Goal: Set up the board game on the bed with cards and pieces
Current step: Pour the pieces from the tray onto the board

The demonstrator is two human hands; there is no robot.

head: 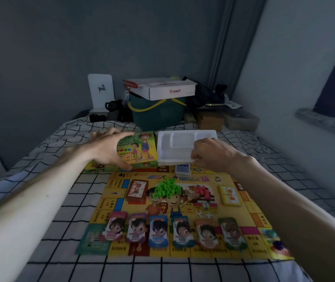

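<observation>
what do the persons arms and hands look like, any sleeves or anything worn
Both arms are bare along the whole length in view, with no sleeve showing. The left hand and right hand wear no gloves, and no watch or bracelet shows at either wrist. No rings are visible on the fingers, though the picture is soft and dim, so small details could be missed.

**Hidden, Cut Off or Unreadable**

The near right corner of the white tray [185, 139] is covered by the right hand [213, 154]. Part of the game box [142, 149] is hidden behind the left hand [105, 148], whose far fingers are blurred. A card stack [182, 168], just left of the right hand, is partly tucked under the tray. Both forearms are cut off by the lower edge.
</observation>
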